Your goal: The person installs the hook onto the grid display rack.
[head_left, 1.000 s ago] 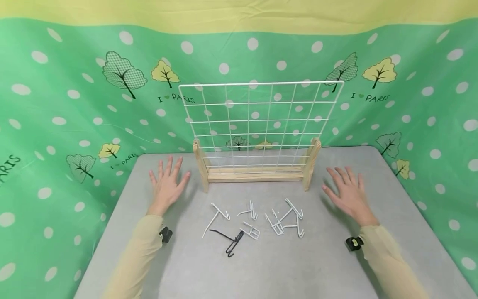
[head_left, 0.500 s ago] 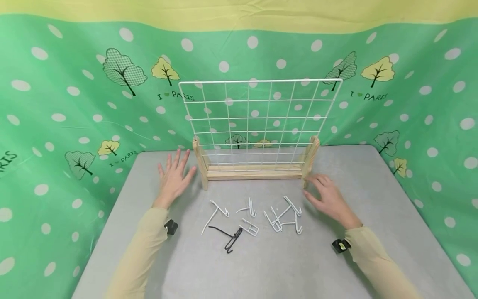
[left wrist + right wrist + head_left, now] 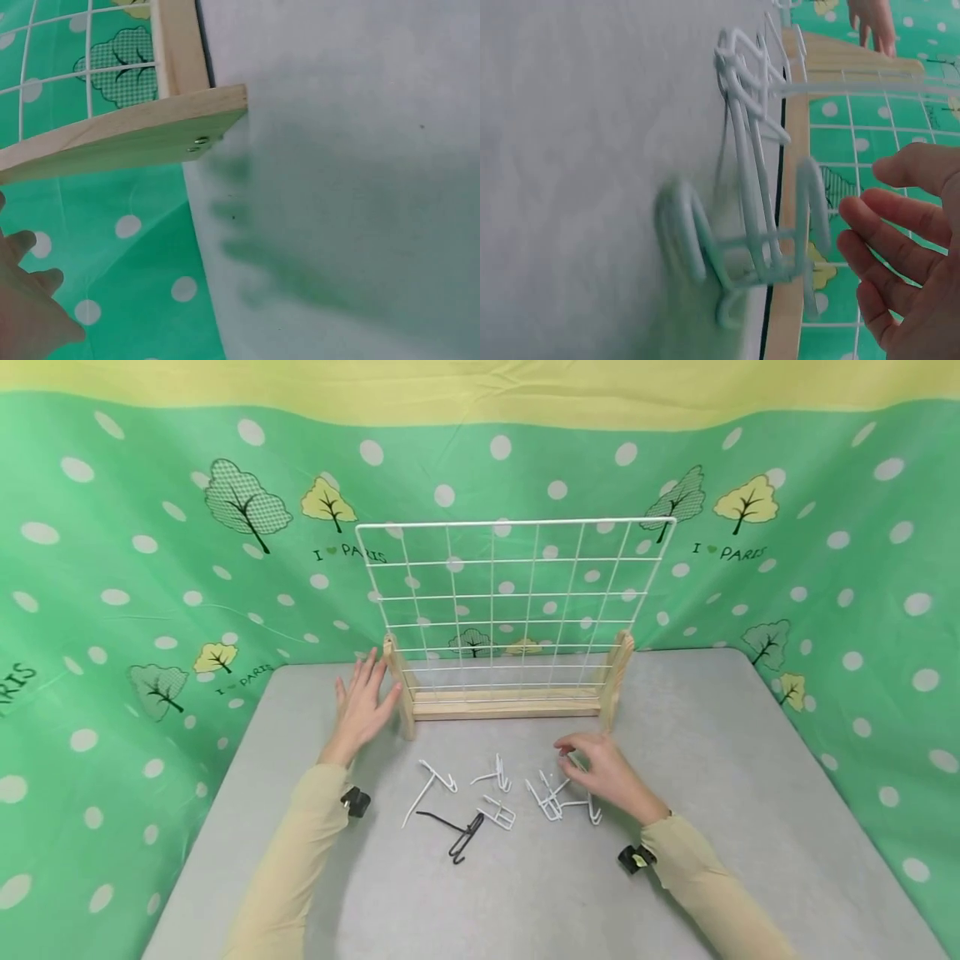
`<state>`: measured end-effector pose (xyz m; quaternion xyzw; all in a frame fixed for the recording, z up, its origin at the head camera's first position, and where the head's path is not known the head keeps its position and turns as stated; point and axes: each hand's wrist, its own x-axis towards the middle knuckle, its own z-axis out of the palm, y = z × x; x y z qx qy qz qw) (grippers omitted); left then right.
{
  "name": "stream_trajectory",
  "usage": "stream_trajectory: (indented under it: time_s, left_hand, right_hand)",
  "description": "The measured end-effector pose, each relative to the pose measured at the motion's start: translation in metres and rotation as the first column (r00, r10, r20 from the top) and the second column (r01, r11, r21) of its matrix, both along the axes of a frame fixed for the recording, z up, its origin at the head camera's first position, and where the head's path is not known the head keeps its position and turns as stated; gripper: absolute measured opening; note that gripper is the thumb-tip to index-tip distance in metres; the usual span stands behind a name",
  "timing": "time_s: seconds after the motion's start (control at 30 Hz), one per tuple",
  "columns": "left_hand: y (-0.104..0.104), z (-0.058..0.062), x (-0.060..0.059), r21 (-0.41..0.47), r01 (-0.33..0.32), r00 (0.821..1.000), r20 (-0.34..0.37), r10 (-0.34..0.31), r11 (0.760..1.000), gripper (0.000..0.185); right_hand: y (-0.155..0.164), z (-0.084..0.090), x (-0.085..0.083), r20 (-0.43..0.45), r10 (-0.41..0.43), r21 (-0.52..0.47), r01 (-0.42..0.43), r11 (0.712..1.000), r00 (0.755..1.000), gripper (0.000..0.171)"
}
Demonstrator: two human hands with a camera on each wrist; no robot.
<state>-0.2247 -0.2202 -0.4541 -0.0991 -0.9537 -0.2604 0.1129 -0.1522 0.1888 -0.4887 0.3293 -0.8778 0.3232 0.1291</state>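
My right hand [image 3: 603, 768] hovers over a cluster of white wire hooks [image 3: 553, 808] at right of centre, partly covering them. In the right wrist view its thumb and loosely bent fingers [image 3: 900, 232] stand apart beside a white hook [image 3: 750, 180], holding nothing. My left hand [image 3: 365, 706] is beside the left wooden upright [image 3: 401, 689], fingers extended. The left wrist view shows this hand [image 3: 30, 307] near that upright's outer face. A white wire grid [image 3: 517, 522] stands in the wooden stand [image 3: 506, 712]. One black hook [image 3: 467, 837] lies in front.
More white hooks lie on the grey table [image 3: 525, 902]: a long one [image 3: 432, 783] at left, a small one [image 3: 501, 772] in the middle, and another [image 3: 497, 812] beside the black hook. A green dotted curtain [image 3: 150, 610] hangs behind and at both sides.
My right hand has moved left from the table's right side, past the right upright, to above the white hooks. The left hand has shifted slightly right, closer to the left upright.
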Motion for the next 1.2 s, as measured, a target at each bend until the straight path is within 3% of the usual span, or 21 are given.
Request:
stream_trajectory:
  time_s: [0.2, 0.33, 0.53, 0.63, 0.77, 0.9, 1.1, 1.2]
  left_hand:
    - [-0.003, 0.005, -0.005, 0.146, 0.048, 0.998, -0.053, -0.041, 0.988, 0.064]
    - [-0.004, 0.01, -0.009, 0.281, 0.111, 0.992, -0.094, -0.088, 0.953, 0.06]
    - [0.003, 0.015, -0.014, 0.475, 0.186, 0.982, -0.126, -0.143, 0.86, 0.06]
    - [0.006, 0.019, -0.012, 0.573, 0.207, 0.978, -0.119, -0.169, 0.793, 0.057]
    - [0.011, 0.034, -0.003, 0.646, 0.212, 0.976, -0.099, -0.195, 0.733, 0.052]
    - [0.015, 0.048, 0.003, 0.665, 0.189, 0.98, -0.085, -0.179, 0.722, 0.052]
    - [0.018, 0.054, 0.002, 0.692, 0.19, 0.98, -0.087, -0.181, 0.696, 0.05]
    - [0.019, 0.053, 0.001, 0.7, 0.209, 0.975, -0.1, -0.196, 0.683, 0.047]
  right_hand:
    - [-0.011, -0.005, 0.007, 0.1, -0.012, 0.064, 0.006, 0.998, 0.995, 0.024]
    - [-0.016, -0.009, 0.011, 0.124, 0.002, 0.095, -0.014, 0.995, 0.992, 0.023]
    - [-0.022, -0.015, 0.018, 0.17, -0.031, 0.15, 0.005, 0.989, 0.985, 0.028]
    - [-0.024, -0.017, 0.019, 0.186, -0.048, 0.162, 0.018, 0.987, 0.981, 0.028]
    - [-0.026, -0.017, 0.018, 0.201, -0.065, 0.151, 0.034, 0.988, 0.977, 0.027]
    - [-0.028, -0.016, 0.015, 0.24, -0.068, 0.112, 0.042, 0.993, 0.968, 0.024]
    - [-0.031, -0.013, 0.011, 0.377, -0.056, -0.047, 0.079, 0.996, 0.924, 0.018]
    - [-0.03, -0.012, 0.012, 0.395, -0.041, -0.092, 0.084, 0.992, 0.918, 0.018]
